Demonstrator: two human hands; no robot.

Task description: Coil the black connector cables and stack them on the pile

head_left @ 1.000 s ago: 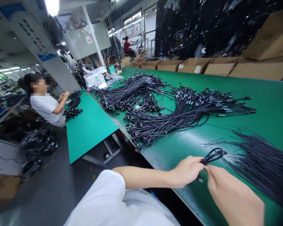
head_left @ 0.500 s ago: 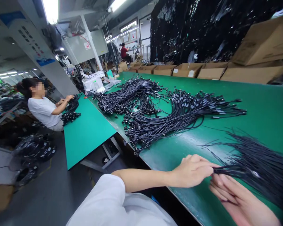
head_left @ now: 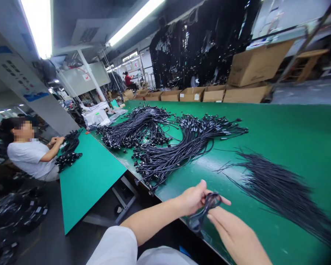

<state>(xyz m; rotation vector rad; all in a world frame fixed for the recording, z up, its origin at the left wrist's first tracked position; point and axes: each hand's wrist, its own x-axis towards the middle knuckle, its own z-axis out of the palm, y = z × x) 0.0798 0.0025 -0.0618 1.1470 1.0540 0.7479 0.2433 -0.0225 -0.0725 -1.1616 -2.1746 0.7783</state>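
A coiled black cable [head_left: 199, 220], partly blurred, is held between my two hands above the near edge of the table. My left hand [head_left: 191, 199] is closed around the left side of the loop. From the lower right, my right hand [head_left: 228, 221] grips the same cable, its fingertips largely hidden behind the coil. To the right lies a loose bundle of thin black ties or wires [head_left: 278, 184]. Beyond my hands is a pile of black cables with connectors [head_left: 179, 151], and a second cable pile [head_left: 138, 125] lies further back.
The green table [head_left: 300, 136] extends to the back and right. A lower green table [head_left: 88, 184] adjoins at left, where a seated person [head_left: 33, 151] handles black cables. Cardboard boxes [head_left: 191, 94] line the far edge. Black coils in plastic [head_left: 19, 217] lie on the floor.
My hands have moved left, away from the bundle of thin ties or wires, and now a looped cable shows between them. The camera view has turned right.
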